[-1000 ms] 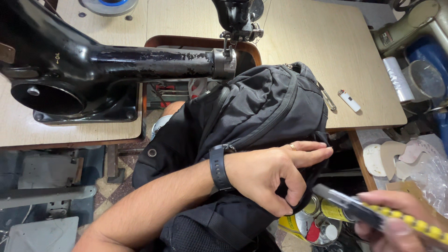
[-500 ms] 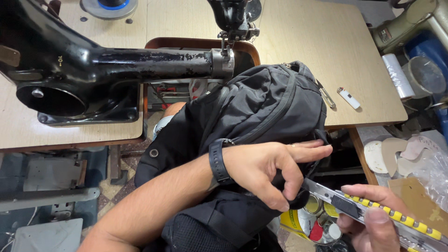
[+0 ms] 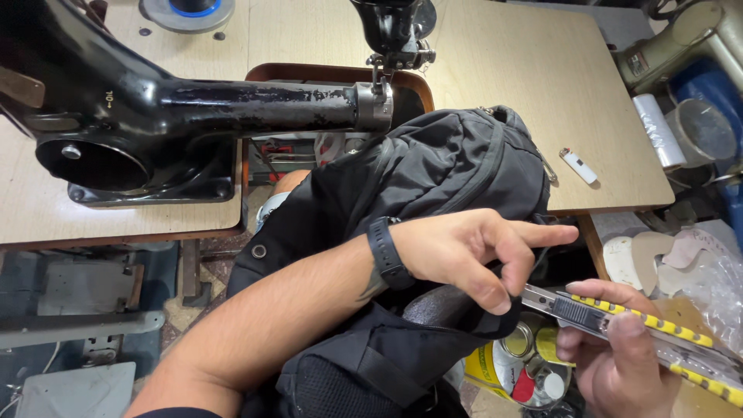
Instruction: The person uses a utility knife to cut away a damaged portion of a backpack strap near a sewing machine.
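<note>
Black nylon makes up the one backpack (image 3: 433,201), draped over the free arm of the sewing machine (image 3: 232,108) and hanging down off the table (image 3: 503,70) edge, which keeps its fabric spread and reachable. Left hand (image 3: 472,255) rests on the bag's lower side, thumb and bent fingers pinching a fold of cloth, index finger straight, seemingly to hold it taut. Right hand (image 3: 619,356) is clenched around one yellow-and-black utility knife (image 3: 619,321), its metal tip just beside the pinched spot. One small white lighter (image 3: 579,166) lies on the table; two tins (image 3: 526,360) sit below.
</note>
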